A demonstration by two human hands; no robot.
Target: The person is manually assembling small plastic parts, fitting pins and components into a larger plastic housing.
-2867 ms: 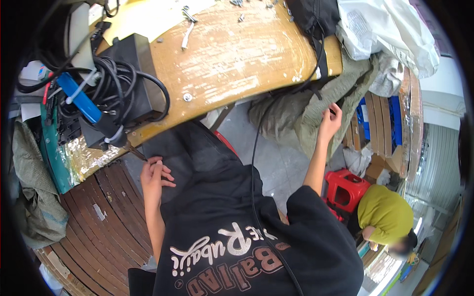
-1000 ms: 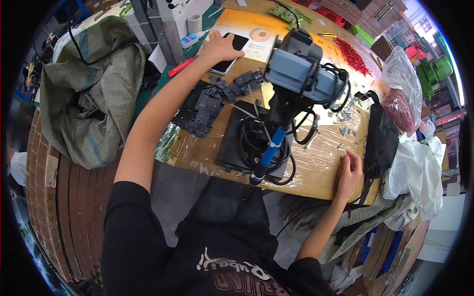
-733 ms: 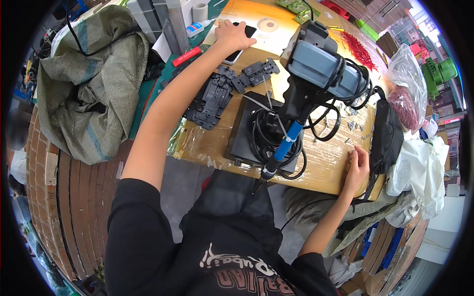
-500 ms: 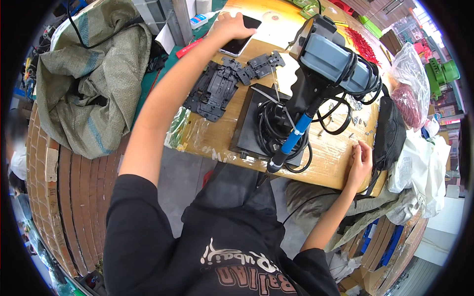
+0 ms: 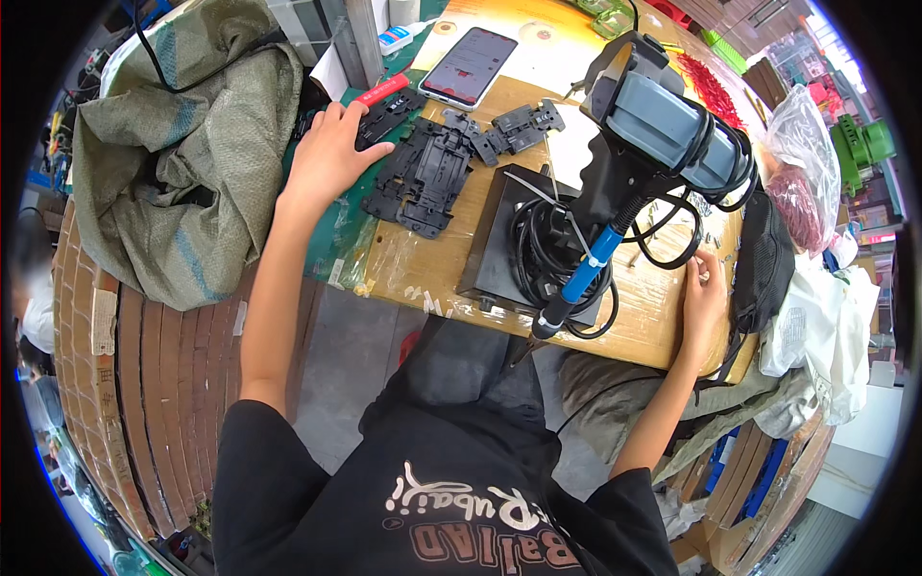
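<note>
My left hand point(image 5: 331, 158) has its fingers and thumb spread at the table's left side, over the edge of black plastic parts point(image 5: 389, 115) on a green mat. Right of it lies a group of flat black moulded parts point(image 5: 423, 178), with a smaller black piece point(image 5: 523, 128) at its upper right. A phone point(image 5: 469, 67) with a lit screen lies beyond them. My right hand point(image 5: 706, 293) rests at the table's right front, fingers curled together; what they hold, if anything, is too small to make out.
Mid-table stands a black box point(image 5: 492, 226) with coiled cable, a blue-and-black pen-shaped tool point(image 5: 586, 264) and a grey-blue cable-wrapped device point(image 5: 658, 120). A black pouch point(image 5: 764, 259) lies right. Red wires point(image 5: 711, 91) lie far right. A woven sack point(image 5: 182, 182) stands left.
My left hand has left the phone and come down and left to the black parts. The phone's screen, dark before, is now lit. My right hand has moved only slightly, its fingers still curled.
</note>
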